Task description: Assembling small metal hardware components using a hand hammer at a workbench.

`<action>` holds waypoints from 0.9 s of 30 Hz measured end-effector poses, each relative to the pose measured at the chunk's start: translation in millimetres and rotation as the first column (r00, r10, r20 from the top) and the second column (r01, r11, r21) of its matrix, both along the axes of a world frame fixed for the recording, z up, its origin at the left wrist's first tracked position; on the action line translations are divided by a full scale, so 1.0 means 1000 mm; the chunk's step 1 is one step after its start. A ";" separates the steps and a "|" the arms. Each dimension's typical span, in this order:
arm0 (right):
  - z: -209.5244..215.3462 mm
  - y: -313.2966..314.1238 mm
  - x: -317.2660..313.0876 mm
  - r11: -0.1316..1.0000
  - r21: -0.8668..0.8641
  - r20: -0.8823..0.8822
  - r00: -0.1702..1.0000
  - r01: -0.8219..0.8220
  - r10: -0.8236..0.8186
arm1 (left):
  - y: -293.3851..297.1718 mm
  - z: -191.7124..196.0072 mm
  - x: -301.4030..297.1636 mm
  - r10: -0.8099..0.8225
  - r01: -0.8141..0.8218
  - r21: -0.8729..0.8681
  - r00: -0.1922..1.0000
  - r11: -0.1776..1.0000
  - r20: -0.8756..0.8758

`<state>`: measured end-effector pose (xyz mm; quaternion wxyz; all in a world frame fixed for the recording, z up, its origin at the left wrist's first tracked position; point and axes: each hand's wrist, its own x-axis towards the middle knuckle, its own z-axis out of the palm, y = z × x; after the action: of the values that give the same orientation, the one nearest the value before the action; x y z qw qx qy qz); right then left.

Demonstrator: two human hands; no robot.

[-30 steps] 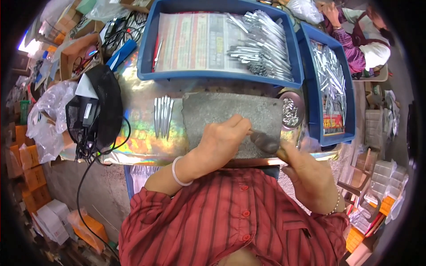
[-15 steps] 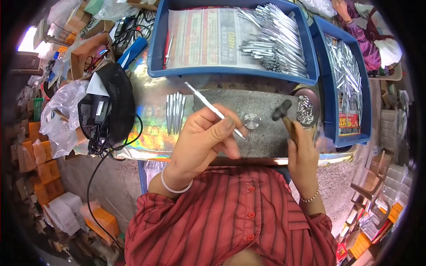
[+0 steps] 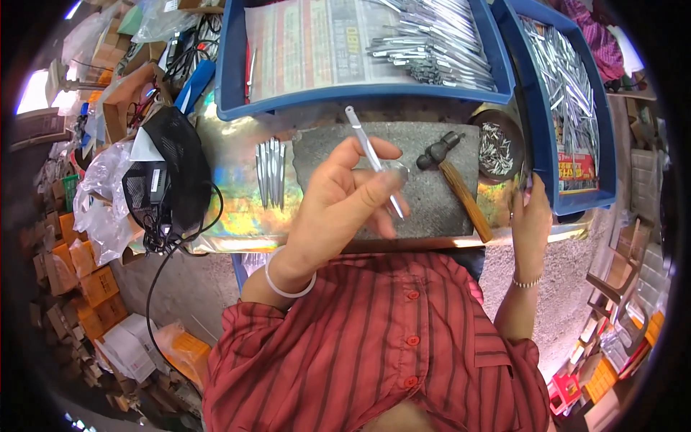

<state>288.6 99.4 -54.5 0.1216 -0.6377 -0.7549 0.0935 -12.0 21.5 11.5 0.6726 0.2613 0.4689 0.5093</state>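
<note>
One slim metal tweezer-like piece (image 3: pixel 372 160) is what I find in the left hand (image 3: pixel 338 205), pinched between thumb and forefinger with the other fingers curled loosely under it. Its long axis runs on a diagonal, the upper tip pointing up and to the left toward the large blue tray (image 3: pixel 237 86), the lower tip down and to the right over the grey stone slab (image 3: pixel 432 198). I judge it raised above the slab, not resting on it.

I note the right hand (image 3: pixel 531 216) well apart from that piece, off at the right end of the bench, against the near corner of the second blue tray (image 3: pixel 543 155). Its fingers are partly curled; I cannot tell whether it grips anything, as the view there is too small. The left hand is plainly the nearer one to the piece.

Between the two hands lies a hammer (image 3: pixel 455 180), head on the slab, wooden handle slanting down and right to the slab's near edge. A small round dish (image 3: pixel 497 140) of tiny metal parts stands just beyond the slab's right end, close to the second tray.

Left of the slab, a short row of finished pieces (image 3: pixel 270 173) lies parallel on the shiny holographic sheet (image 3: pixel 230 209), long axes pointing away from me. I find bare sheet between that row and the black bag (image 3: pixel 169 169). The slab's middle, under the held piece, is free; trays bound it on the far side and on the right.
</note>
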 end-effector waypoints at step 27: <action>0.080 -0.038 -0.089 0.731 -0.278 -0.943 0.323 -0.624 -0.083 | -0.015 -0.013 0.026 -0.160 0.224 0.284 0.960 0.932 -0.229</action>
<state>200.1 61.6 25.2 0.2879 -0.3277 -0.5827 0.6857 14.4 6.9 -1.4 0.6192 0.4580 0.4219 0.4784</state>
